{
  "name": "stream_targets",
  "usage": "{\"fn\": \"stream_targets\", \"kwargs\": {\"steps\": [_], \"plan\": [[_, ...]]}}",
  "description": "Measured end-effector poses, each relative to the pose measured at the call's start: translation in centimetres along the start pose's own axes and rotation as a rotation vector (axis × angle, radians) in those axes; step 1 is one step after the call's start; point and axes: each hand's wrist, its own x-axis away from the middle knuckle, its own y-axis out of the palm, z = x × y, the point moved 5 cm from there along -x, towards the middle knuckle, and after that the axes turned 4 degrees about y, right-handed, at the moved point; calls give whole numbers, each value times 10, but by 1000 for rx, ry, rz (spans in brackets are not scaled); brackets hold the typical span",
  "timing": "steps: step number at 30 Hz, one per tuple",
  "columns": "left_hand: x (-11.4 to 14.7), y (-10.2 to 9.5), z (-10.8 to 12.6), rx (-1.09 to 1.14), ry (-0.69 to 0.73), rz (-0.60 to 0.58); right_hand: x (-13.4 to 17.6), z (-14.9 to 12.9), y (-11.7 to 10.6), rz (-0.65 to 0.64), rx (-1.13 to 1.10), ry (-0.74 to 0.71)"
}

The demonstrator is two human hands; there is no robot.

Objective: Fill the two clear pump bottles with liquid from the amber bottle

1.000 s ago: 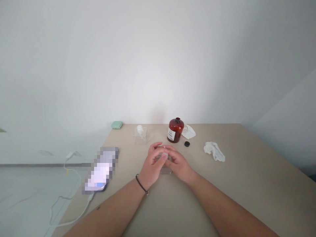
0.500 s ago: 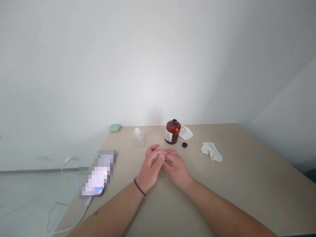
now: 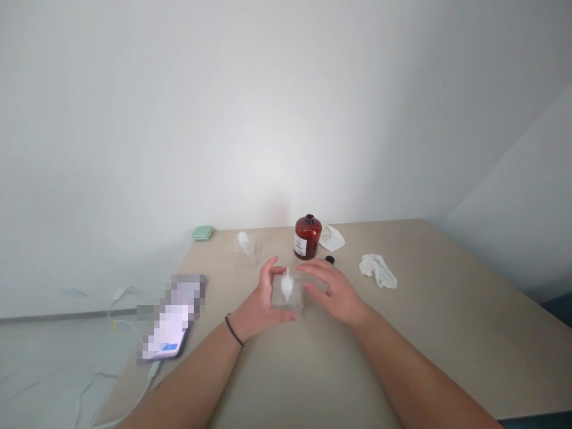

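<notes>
My left hand (image 3: pixel 261 302) grips a small clear square container (image 3: pixel 280 301) from its left side, with the thumb along the near edge and fingers round the back. A white, rounded piece with a narrow tip (image 3: pixel 287 285) shows at the container's top; its exact kind is unclear. My right hand (image 3: pixel 333 291) hovers just to the right, fingers apart and curved toward the container, holding nothing; whether a fingertip touches it I cannot tell. Beyond the hands stands a brown bottle (image 3: pixel 307 238) with a white label and an uncapped neck. Its black cap (image 3: pixel 329 260) lies partly behind my right hand.
Another clear square container (image 3: pixel 243 255) with something white on top stands at the back left. White crumpled tissue (image 3: pixel 379 271) lies at right, more tissue (image 3: pixel 333 238) behind the bottle. A phone (image 3: pixel 174 322) with a cable lies left; a green case (image 3: pixel 202 233) sits near the wall.
My hands were closed together over the container; now the right hand has drawn off to the right and opened. The white top is uncovered, and the left hand still grips the container.
</notes>
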Motion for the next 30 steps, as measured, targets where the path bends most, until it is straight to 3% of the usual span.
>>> {"fn": "stream_targets", "kwargs": {"steps": [4, 6, 8, 10, 12, 15, 19, 22, 24, 27, 30], "plan": [[0, -3, 0, -109, -39, -10, -4, 18, -37, 232, 201, 104], [0, -3, 0, -127, -38, -6, -2, 32, -60, 355, 404, 252], [0, -3, 0, -126, -36, -3, 5, 50, -80, 413, 659, 490], [0, -2, -1, -113, -43, 8, 17, 72, -93, 326, 825, 763], [-1, -2, -3, -94, -60, 29, 29, 92, -97, 158, 827, 968], [-2, -2, -6, -59, -65, 53, 37, 109, -99, 29, 743, 1068], [-3, 0, -6, -21, -38, 92, 25, 99, -103, 71, 695, 1004], [-4, 0, -6, -37, -47, 124, 9, 66, -89, 254, 543, 754], [-5, 1, -5, -46, -53, 131, 2, 40, -62, 283, 374, 516], [-6, 2, -1, -49, -31, 131, 0, 10, -11, 149, 186, 193], [-6, 2, 2, -51, -40, 146, 3, -1, 16, 125, 123, 47]]}}
